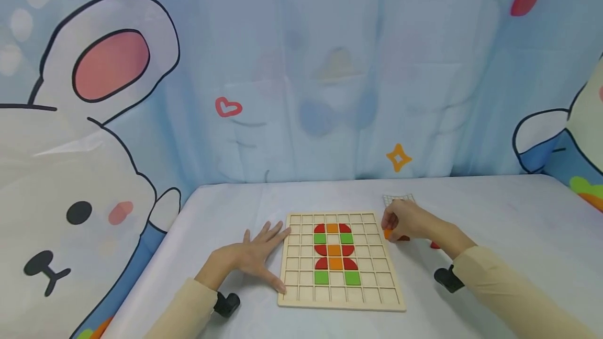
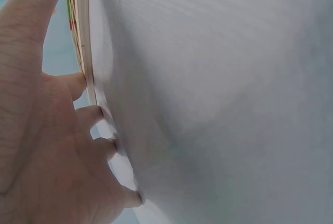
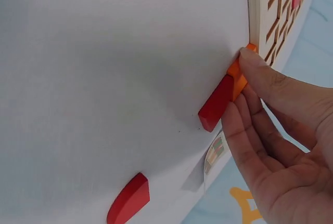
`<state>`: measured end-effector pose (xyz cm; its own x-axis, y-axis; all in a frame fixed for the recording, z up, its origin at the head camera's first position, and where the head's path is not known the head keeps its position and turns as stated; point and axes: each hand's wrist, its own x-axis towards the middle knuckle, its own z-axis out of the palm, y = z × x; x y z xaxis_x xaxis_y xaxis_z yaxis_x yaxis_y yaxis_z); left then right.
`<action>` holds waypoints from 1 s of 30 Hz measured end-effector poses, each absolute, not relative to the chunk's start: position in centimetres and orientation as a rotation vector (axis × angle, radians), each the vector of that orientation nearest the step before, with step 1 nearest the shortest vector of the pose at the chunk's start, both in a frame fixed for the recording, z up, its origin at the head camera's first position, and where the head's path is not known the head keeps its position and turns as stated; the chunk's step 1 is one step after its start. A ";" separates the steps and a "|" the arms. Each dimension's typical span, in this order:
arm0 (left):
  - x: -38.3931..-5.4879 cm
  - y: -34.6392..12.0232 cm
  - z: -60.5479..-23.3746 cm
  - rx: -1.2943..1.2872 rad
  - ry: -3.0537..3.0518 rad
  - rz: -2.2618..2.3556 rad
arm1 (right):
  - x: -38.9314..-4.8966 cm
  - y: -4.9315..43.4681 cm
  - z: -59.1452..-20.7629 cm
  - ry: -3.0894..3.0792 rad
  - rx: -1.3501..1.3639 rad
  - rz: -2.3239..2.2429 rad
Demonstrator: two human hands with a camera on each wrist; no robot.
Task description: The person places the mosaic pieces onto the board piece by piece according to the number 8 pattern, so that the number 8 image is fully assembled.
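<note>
A wooden grid board [image 1: 297, 276] lies on the table with red, orange and green pieces set in its middle columns. My left hand [image 1: 259, 252] is spread at the board's left side, thumb and a fingertip touching its edge. Just off the right edge, my right hand [image 1: 409, 218] pinches an orange block [image 3: 238, 73] between thumb and fingers. A red quarter-round block [image 3: 216, 103] lies against the orange one, near the fingertips. Farther right is a second red block [image 3: 129, 198], partly behind the forearm in the head view.
A small printed card with a grid [image 1: 397, 198] lies behind my right hand. The white table [image 1: 532, 234] runs back to a blue cartoon curtain [image 1: 306, 135].
</note>
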<state>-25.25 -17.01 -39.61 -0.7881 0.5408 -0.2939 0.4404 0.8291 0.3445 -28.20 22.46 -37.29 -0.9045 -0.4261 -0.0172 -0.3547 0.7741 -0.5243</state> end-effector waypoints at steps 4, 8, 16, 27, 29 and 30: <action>-25.4 -17.2 -39.6 0.733 2.627 0.363 | -28.5 22.5 -37.0 2.816 -0.569 -0.798; -25.5 -17.2 -39.5 0.739 2.620 0.367 | -28.9 22.5 -37.0 2.807 -0.482 -0.805; -25.7 -16.9 -39.9 0.757 2.618 0.358 | -28.1 22.7 -37.6 2.871 -0.479 -0.818; -25.6 -16.9 -39.7 0.720 2.622 0.338 | -26.3 23.1 -38.1 2.964 -0.553 -0.910; -25.5 -16.8 -39.7 0.718 2.622 0.338 | -25.9 23.1 -38.1 2.973 -0.583 -0.933; -25.5 -16.8 -39.7 0.719 2.622 0.339 | -25.6 22.9 -38.0 2.982 -0.609 -0.938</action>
